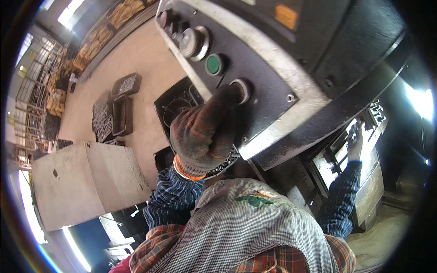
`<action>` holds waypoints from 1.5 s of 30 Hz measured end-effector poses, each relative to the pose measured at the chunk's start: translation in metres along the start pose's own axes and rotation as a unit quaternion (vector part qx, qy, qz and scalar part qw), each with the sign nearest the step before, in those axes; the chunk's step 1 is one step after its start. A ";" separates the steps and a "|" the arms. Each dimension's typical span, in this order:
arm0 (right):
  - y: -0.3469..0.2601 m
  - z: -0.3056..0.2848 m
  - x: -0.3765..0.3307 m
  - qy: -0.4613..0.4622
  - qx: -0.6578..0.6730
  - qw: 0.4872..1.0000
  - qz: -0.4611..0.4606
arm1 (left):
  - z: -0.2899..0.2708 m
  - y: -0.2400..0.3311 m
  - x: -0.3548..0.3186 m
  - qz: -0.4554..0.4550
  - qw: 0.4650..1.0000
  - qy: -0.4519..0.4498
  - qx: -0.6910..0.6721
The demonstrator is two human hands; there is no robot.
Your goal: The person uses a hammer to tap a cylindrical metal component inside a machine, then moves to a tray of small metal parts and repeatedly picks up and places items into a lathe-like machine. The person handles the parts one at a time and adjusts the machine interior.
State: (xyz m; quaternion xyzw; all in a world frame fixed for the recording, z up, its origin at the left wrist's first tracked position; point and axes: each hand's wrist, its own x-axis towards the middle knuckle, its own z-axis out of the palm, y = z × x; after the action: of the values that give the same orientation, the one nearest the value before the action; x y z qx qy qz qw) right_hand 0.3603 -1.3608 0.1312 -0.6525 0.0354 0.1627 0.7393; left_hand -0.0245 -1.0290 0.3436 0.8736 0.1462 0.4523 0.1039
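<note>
My left hand (200,132), in a dark, dirty knit glove with an orange cuff, is curled at the control panel (268,104) of a machine. One digit reaches out and touches a round button (245,90) with a pale rim; the other fingers are folded under. Just above it sit a green button (213,64) and a larger silver knob (193,43). My right hand (356,144) reaches far right to a metal machine fixture (377,111). Its fingers close around something dark that is too small to make out.
Beneath the panel stands a dark tray (169,102). On the floor to the left lie a metal bin (122,116) and a smaller bin of parts (126,84). A large pale sheet-like panel (86,182) stands at lower left. Several filled sacks (93,38) line the far wall.
</note>
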 end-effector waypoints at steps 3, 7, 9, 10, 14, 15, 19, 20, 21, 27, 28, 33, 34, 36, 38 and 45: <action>0.014 -0.016 -0.085 -0.135 0.042 0.990 -0.019 | -0.011 -0.003 0.009 0.085 0.995 -0.012 0.056; 0.005 0.027 -0.151 -0.200 -0.047 0.977 0.056 | -0.024 -0.011 0.002 0.112 0.992 -0.034 0.057; -0.022 0.040 -0.195 -0.258 -0.095 0.956 0.100 | -0.020 -0.019 -0.007 0.086 0.995 -0.044 -0.004; -0.033 0.054 -0.205 -0.298 -0.138 0.932 0.152 | -0.012 -0.024 -0.012 0.038 0.994 -0.033 -0.092; -0.041 0.120 -0.249 -0.453 -0.328 0.822 0.112 | -0.006 -0.034 -0.060 -0.323 0.691 -0.008 -0.646; -0.039 0.136 -0.257 -0.498 -0.390 0.771 0.074 | -0.008 -0.035 -0.077 -0.425 0.654 0.000 -0.626; -0.006 0.199 -0.292 -0.596 -0.361 0.706 -0.123 | -0.015 -0.060 -0.143 -0.533 0.718 -0.209 -0.395; 0.004 0.213 -0.297 -0.599 -0.368 0.695 -0.151 | -0.013 -0.063 -0.158 -0.626 0.591 -0.215 -0.461; 0.015 0.227 -0.300 -0.604 -0.374 0.677 -0.193 | -0.010 -0.067 -0.172 -0.712 0.435 -0.211 -0.509; 0.074 0.291 -0.293 -0.560 -0.250 0.678 -0.406 | -0.002 -0.077 -0.231 -0.662 0.316 -0.217 -0.644; 0.083 0.297 -0.294 -0.550 -0.271 0.669 -0.420 | 0.000 -0.077 -0.237 -0.636 0.333 -0.178 -0.673; 0.101 0.311 -0.301 -0.552 -0.293 0.659 -0.419 | -0.010 -0.083 -0.255 -0.646 0.307 -0.098 -0.692; 0.103 0.313 -0.303 -0.556 -0.293 0.657 -0.417 | -0.012 -0.085 -0.256 -0.653 0.314 -0.099 -0.682; 0.106 0.317 -0.304 -0.582 -0.297 0.651 -0.386 | -0.016 -0.086 -0.257 -0.623 0.362 -0.096 -0.686; 0.111 0.317 -0.301 -0.601 -0.296 0.663 -0.334 | -0.019 -0.091 -0.256 -0.610 0.393 -0.117 -0.678; 0.161 0.304 -0.269 -0.439 -0.753 0.471 -0.134 | -0.039 -0.123 -0.262 -0.721 0.368 0.005 -0.587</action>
State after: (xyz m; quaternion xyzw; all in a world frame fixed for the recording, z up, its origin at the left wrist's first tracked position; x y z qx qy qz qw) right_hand 0.0112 -1.1010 0.0934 -0.7978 -0.5178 0.2903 -0.1054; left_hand -0.2198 -1.0034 0.1277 0.1525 0.4189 0.1818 0.8765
